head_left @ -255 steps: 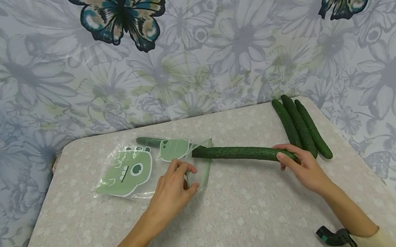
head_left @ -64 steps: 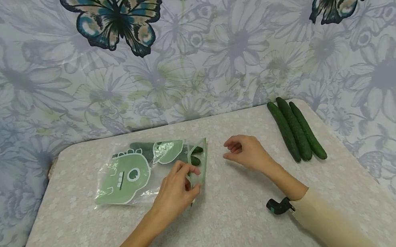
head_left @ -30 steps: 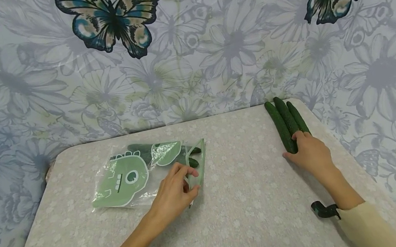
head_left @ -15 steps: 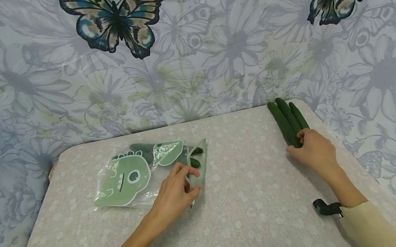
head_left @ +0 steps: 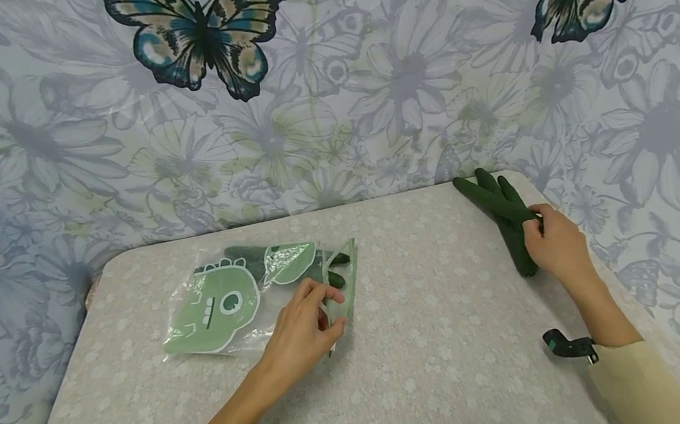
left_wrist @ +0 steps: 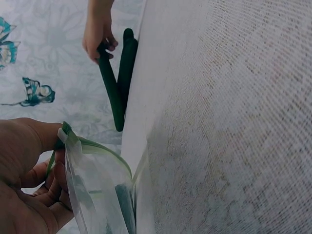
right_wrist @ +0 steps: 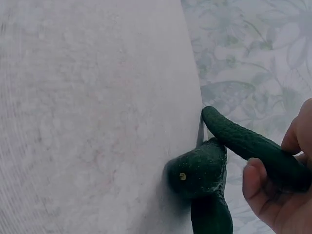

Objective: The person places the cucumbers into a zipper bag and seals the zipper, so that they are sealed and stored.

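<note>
At the table's far right, my right hand grips the near end of a dark green cucumber. That cucumber slants across the other two cucumbers, its near end raised off them in the right wrist view, where its far end points away from the hand. My left hand pinches the green-edged mouth of a clear plastic zip bag between thumb and fingers, holding it apart. Inside the bag, printed with green cartoon monsters, lie cucumbers, two ends showing at the mouth.
A pale floral cloth covers the table, which ends at a wall hanging with flowers and butterflies. Each wrist wears a black camera mount. The table's right edge runs close beside the right hand.
Earlier the right hand put a cucumber into the bag, then reached to the three at the right. Now it has raised one and tilted it across the others. The left hand stays on the bag.
</note>
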A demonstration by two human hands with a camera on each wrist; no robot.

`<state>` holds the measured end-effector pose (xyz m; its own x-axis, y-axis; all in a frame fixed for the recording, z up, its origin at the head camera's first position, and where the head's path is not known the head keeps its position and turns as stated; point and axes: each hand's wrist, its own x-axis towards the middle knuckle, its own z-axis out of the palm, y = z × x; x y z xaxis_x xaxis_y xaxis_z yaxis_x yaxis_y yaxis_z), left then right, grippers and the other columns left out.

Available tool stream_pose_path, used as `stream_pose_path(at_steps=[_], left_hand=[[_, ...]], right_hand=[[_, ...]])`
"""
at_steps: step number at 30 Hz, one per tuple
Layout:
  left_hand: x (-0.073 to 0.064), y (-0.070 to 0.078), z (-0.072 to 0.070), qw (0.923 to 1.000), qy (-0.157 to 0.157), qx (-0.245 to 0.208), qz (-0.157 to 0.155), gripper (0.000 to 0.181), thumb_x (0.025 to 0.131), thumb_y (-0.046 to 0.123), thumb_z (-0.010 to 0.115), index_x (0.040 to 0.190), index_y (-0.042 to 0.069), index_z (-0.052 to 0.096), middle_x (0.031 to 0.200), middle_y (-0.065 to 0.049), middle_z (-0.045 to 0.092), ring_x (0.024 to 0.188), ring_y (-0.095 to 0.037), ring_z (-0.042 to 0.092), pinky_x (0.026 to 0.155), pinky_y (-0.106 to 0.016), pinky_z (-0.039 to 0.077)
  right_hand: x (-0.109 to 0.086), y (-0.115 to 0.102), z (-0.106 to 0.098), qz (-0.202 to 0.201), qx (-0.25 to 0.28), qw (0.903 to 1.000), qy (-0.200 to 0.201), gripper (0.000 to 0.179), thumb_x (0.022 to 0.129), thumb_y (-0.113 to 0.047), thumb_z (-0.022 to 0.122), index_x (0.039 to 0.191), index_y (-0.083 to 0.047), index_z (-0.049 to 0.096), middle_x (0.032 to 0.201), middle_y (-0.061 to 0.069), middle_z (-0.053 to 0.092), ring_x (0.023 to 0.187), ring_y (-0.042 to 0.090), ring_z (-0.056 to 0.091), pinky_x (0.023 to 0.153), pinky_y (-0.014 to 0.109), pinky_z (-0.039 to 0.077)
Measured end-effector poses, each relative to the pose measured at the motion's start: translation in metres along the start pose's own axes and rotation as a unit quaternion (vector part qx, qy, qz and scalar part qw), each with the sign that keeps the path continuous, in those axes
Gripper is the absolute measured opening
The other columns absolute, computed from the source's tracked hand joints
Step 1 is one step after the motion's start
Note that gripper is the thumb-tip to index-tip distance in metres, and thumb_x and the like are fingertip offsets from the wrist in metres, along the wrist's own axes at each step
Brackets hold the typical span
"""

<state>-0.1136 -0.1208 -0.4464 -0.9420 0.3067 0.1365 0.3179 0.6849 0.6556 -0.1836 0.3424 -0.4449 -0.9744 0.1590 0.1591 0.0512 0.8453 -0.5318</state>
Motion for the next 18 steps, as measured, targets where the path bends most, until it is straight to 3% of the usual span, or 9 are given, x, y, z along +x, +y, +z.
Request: stream_pose_path(at_steps=[6,18], left_hand=[[0.0005,0.0002,0.0005,1.0000,-0.001,-0.002,0.000,0.028,0.092,0.015,0.084,0.117,0.017,0.071,0.112,-0.004,0.058,0.071,0.001,0.052,0.062,-0.022,0.046],[-0.0001,-0.0008,0.0002,1.0000,-0.001,-0.004,0.001,0.029,0.092,0.015,0.084,0.118,0.016,0.071,0.112,-0.005,0.058,0.071,0.001,0.053,0.062,-0.022,0.046]], right_hand=[[0.0004,0.0022,-0.0022,0.011,0.009,0.9999,0.001,0.056,0.108,-0.023,0.031,0.151,0.004,0.053,0.135,0.037,0.063,0.106,0.052,0.065,0.083,0.066,0.050],[-0.0019,0.0044,-0.0011,0.010,0.031,0.9992,0.025,0.054,0.108,-0.023,0.032,0.149,0.004,0.056,0.141,0.038,0.061,0.121,0.060,0.060,0.096,0.074,0.047]])
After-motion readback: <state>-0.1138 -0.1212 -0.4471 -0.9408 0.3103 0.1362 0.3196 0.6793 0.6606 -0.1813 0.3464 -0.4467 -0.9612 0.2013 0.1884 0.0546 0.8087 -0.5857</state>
